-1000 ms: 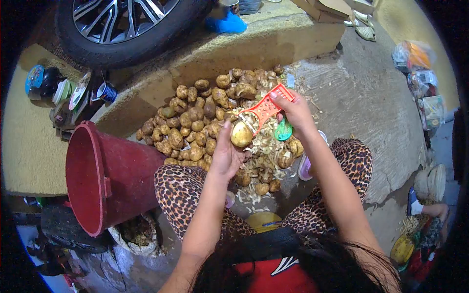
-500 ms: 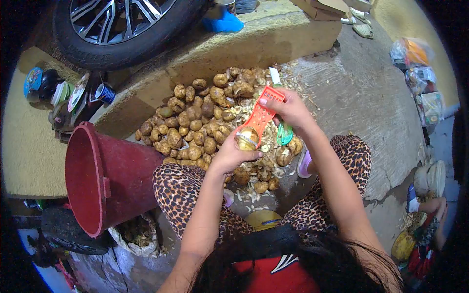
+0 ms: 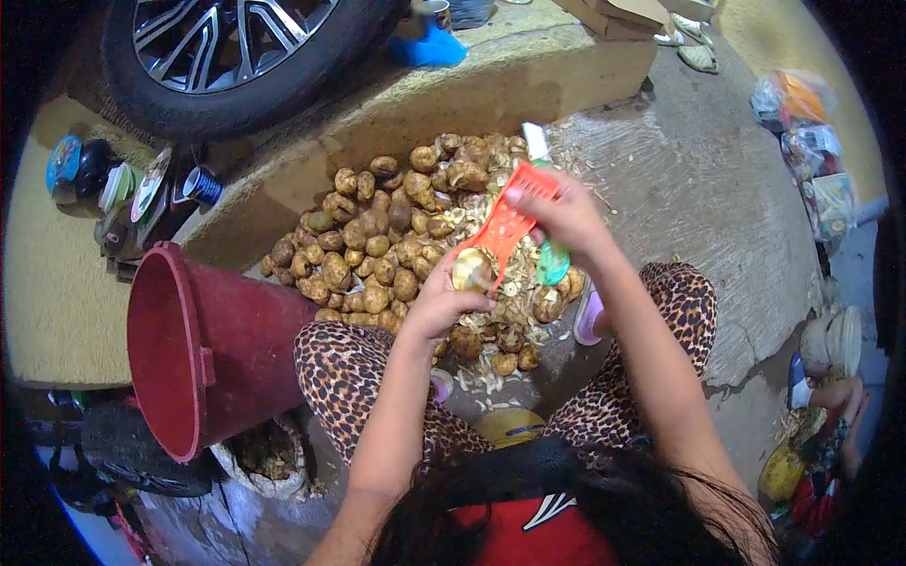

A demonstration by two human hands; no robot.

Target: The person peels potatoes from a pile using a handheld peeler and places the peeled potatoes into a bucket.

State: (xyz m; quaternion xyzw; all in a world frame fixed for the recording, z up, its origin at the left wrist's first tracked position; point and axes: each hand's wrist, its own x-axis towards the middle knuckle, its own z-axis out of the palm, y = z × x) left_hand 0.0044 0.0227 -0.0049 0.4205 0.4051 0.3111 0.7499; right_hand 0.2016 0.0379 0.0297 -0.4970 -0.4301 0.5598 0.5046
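A partly peeled potato (image 3: 469, 269) rests in my left hand (image 3: 444, 300), its fingers wrapped round the lower side. My right hand (image 3: 569, 215) grips an orange peeler (image 3: 507, 224) by its slotted end, and the peeler's far end lies against the potato. Below my right hand there is a green plastic item (image 3: 552, 262); whether the hand touches it I cannot tell. Unpeeled brown potatoes (image 3: 377, 226) lie heaped on the floor to the left, with pale peelings (image 3: 514, 283) beneath and around my hands.
A dark red bucket (image 3: 241, 340) lies tipped at the left, beside a white sack (image 3: 269, 462). Behind the heap runs a concrete ledge (image 3: 472, 104) with a wheel (image 3: 245, 57) above it. Plastic bags (image 3: 802, 104) sit at the right. Part of another person (image 3: 835, 406) shows at the lower right.
My left hand has turned and closed further round the potato. The orange peeler has shifted left and down onto the potato, with my right hand still holding it.
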